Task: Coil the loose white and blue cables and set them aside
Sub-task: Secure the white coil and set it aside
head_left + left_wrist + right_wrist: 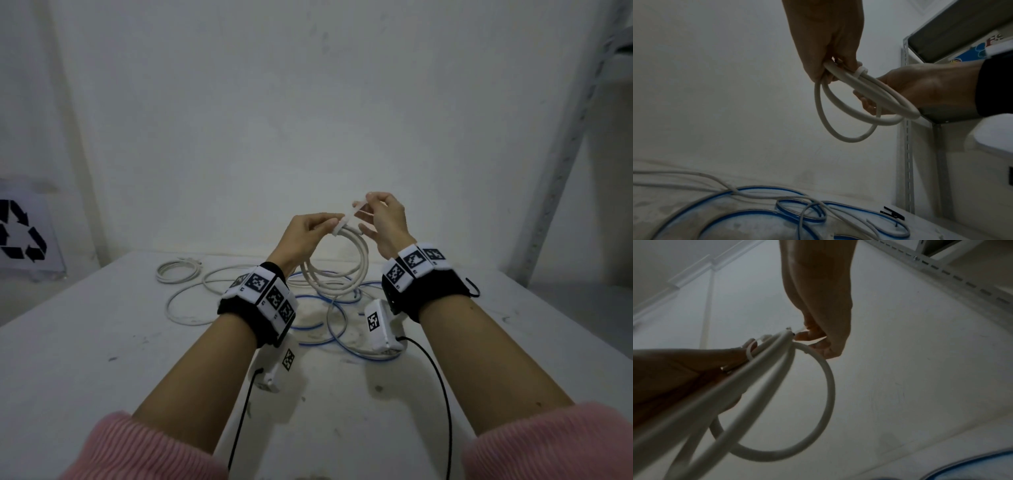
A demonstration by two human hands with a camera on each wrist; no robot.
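While my left hand [310, 229] grips coiled thick white cable [337, 270] at top, held above table, loops hang down toward me; right hand [383, 219] pinches thin translucent tie [359, 208] just right of grip. Loose blue-edged cable [337, 330] lies on white table [102, 342] beneath.

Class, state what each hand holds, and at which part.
Left hand grips the coiled white cable at its top; right hand pinches the tie's free end there.
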